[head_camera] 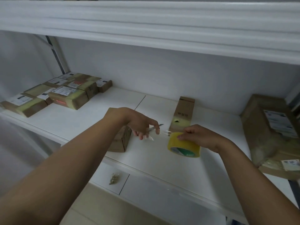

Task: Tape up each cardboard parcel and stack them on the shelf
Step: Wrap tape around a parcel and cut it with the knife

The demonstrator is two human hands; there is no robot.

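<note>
My right hand grips a yellow roll of clear tape above the white shelf. My left hand pinches the free end of the tape strip pulled out from the roll. A small cardboard parcel lies under my left wrist, partly hidden by it. A narrow cardboard parcel lies just behind the roll. A thin knife or blade lies on the shelf behind my left fingers.
Several taped, labelled parcels sit at the shelf's left end. A large labelled box stands at the right. Another shelf board hangs overhead. A scrap of debris lies on the lower board.
</note>
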